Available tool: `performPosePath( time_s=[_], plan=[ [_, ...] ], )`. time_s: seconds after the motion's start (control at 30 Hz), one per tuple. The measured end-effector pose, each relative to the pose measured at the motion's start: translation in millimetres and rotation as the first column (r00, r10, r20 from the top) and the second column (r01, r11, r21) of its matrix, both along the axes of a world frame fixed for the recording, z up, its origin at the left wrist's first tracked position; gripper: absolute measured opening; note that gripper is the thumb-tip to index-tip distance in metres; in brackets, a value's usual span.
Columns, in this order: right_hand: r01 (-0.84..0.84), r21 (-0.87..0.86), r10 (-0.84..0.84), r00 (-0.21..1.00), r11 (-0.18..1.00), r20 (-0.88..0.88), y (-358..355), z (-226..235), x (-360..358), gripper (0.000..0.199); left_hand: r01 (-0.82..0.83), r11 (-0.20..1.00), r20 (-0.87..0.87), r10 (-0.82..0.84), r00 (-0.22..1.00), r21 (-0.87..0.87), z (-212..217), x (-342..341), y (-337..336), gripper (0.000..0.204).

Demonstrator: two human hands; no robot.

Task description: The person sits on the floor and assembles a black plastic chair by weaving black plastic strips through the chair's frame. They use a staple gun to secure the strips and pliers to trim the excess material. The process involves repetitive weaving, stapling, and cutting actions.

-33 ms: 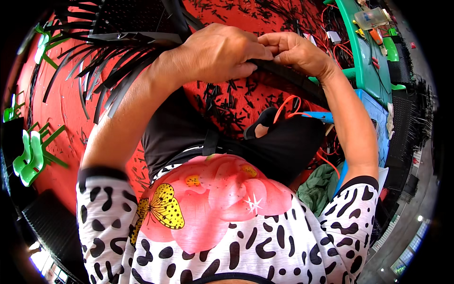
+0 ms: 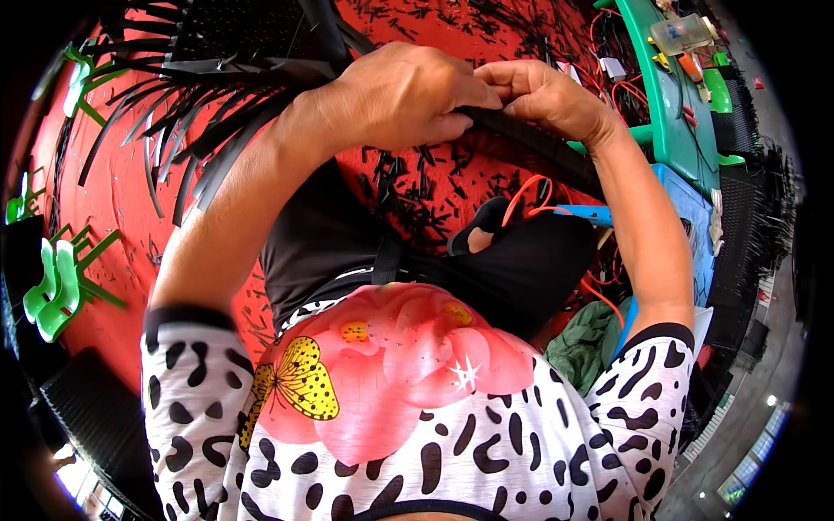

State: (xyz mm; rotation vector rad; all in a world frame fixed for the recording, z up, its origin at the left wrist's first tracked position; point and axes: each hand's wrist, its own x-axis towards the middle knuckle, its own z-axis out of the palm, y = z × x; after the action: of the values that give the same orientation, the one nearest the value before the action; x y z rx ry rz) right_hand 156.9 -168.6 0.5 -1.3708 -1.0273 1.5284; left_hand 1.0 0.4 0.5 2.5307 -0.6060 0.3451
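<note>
A black woven piece (image 2: 248,35) rises at the upper left, with long flat black strips (image 2: 174,113) fanning loose from its side over my left forearm. My left hand (image 2: 404,95) is closed at the edge of this black work, thumb and fingers pinched together. Close against its fingertips, my right hand (image 2: 556,102) is also closed in a pinch. Beneath both hands a dark woven band (image 2: 530,143) runs off toward my right forearm. What lies exactly between the fingertips is mostly hidden, but it appears to be a black strip at the band's edge.
Black scraps (image 2: 417,187) litter the red floor (image 2: 104,339). On the right stand a green plastic stool (image 2: 665,113) bearing a clear container (image 2: 682,35), and a blue stool (image 2: 686,204). A blue tool (image 2: 584,214) with an orange hose and a green cloth (image 2: 586,343) lie nearer. Small green chairs (image 2: 65,286) are far left.
Both hands keep almost the same place and grip. The loose strips by my left forearm have shifted very slightly.
</note>
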Motion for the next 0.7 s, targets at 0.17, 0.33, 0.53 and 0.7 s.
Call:
performPosePath(
  time_s=[0.17, 0.33, 0.53, 0.7],
  plan=[
    [0.139, 0.067, -0.154, 0.863, 0.988, 0.480, 2.0, 13.6, -0.4, 0.039, -0.018, 0.998, -0.157, 0.009, 0.987, -0.057, 9.4, 8.9, 2.9, 0.034],
    [-0.120, 0.632, -0.589, 0.263, 0.766, 0.764, -15.4, 28.8, -45.3, 0.027, 0.001, 0.996, -0.099, -0.009, 0.995, -0.086, 8.5, 22.1, 8.7, 0.035],
    [-0.281, 0.664, -0.720, -0.237, 0.694, 0.652, -7.7, -6.9, -53.9, 0.027, 0.022, 0.993, -0.098, -0.033, 0.995, -0.112, 8.7, 39.0, 14.6, 0.035],
    [-0.371, 0.685, -0.778, -0.336, 0.627, 0.530, -0.6, -18.5, -47.1, 0.016, 0.018, 0.992, -0.092, -0.030, 0.995, -0.124, 11.3, 46.1, 19.2, 0.037]
  ],
)
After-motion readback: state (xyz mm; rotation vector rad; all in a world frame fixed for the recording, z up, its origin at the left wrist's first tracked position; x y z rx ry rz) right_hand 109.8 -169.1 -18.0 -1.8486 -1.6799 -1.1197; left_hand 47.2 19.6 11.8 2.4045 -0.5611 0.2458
